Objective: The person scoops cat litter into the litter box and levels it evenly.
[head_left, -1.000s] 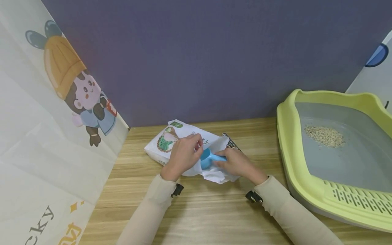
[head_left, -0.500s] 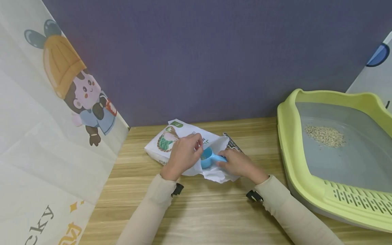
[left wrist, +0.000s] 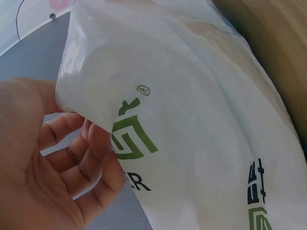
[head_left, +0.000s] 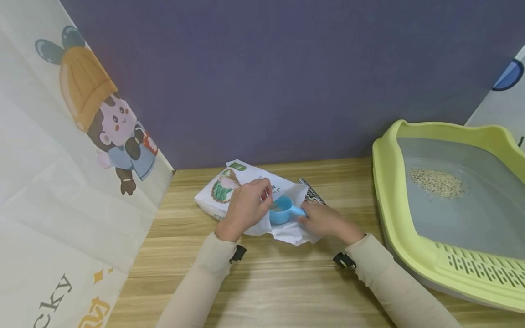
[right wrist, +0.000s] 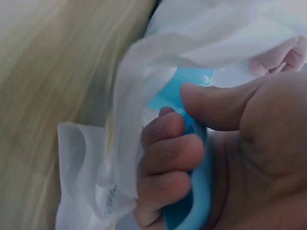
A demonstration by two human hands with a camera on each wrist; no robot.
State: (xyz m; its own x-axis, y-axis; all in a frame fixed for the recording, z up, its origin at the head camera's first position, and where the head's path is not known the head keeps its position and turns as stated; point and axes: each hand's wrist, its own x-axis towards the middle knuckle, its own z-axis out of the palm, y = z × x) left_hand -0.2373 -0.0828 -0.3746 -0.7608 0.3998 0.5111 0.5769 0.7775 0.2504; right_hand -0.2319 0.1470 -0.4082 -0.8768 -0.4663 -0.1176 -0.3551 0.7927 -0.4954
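A white printed bag (head_left: pixel 254 175) lies on its side on the wooden table, its mouth toward the right. My left hand (head_left: pixel 248 205) pinches the upper edge of that mouth, as the left wrist view shows with the thumb and fingers at the plastic (left wrist: pixel 192 129). In my right hand (head_left: pixel 324 218) is the handle of a blue scoop (head_left: pixel 283 212), fingers curled round it in the right wrist view. The scoop's cup sits at the bag's mouth and holds some pale grains. The bag's inside is mostly hidden.
On the right stands a litter tray (head_left: pixel 387 196) with a yellow-green rim and grey base; a patch of pale pellets (head_left: pixel 436 183) lies in it. A dark patterned flat item (head_left: pixel 312 191) lies partly behind the bag. A purple wall (head_left: pixel 266 82) rises behind the table.
The right hand has drawn the scoop slightly to the right, out toward the bag's mouth, and grains now show in its cup. The left hand has stayed on the bag's edge.
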